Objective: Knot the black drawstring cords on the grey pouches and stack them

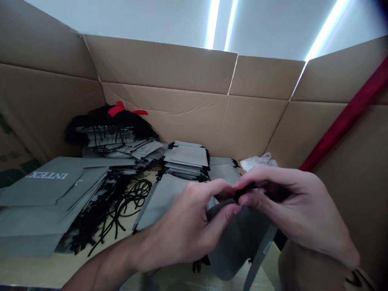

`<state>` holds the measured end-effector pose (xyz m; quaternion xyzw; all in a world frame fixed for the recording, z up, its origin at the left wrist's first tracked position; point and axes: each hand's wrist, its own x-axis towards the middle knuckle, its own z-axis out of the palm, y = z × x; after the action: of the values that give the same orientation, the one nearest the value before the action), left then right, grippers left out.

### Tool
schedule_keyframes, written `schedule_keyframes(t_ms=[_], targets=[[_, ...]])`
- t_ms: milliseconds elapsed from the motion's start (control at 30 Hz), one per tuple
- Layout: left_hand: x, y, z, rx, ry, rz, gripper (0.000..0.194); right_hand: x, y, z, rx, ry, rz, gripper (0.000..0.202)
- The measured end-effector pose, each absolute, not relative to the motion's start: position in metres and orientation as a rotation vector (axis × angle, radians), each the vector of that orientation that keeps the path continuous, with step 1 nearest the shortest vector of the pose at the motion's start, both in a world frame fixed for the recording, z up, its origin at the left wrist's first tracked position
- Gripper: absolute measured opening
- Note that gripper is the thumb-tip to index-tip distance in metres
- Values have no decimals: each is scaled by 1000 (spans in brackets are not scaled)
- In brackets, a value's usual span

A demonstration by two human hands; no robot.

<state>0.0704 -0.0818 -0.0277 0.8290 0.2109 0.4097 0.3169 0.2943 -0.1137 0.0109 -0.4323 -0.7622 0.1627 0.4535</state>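
At your left hand (188, 224), keep the thumb and forefinger pressed together on the rim of the bag (235, 242), close to where the cord (245, 191) sits; a firm pinch there should stop the rim from folding while the cord is worked; at your right hand (303, 210), thumb and forefinger are clamped on the cord, so small, straight pulls look safer than tugs, which could crease or tear the bag; whether the cord passes through the rim is hidden by your fingers, so feel for it.

As for where things lie: the left pile (33, 190) and the loose cords (133, 198) are well apart from your left hand, on its far left; the middle stack (186, 157) stands behind that hand; the bag hangs tilted below and between your two hands, its upper rim touching the left thumb; the cord lies just right of that thumb, between the right fingertips; the white plastic (257, 161) rests just behind the right hand.
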Motion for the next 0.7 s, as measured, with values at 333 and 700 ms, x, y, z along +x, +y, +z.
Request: schedule_keyframes(t_ms=[333,700], targets=[[75,-80,-33,2150,426,1190,10,296,-121,11,-969,-1943,235,7],[75,-75,-28,1912,569,1301,15,288,-113,7,-1077,-1809,440,12]])
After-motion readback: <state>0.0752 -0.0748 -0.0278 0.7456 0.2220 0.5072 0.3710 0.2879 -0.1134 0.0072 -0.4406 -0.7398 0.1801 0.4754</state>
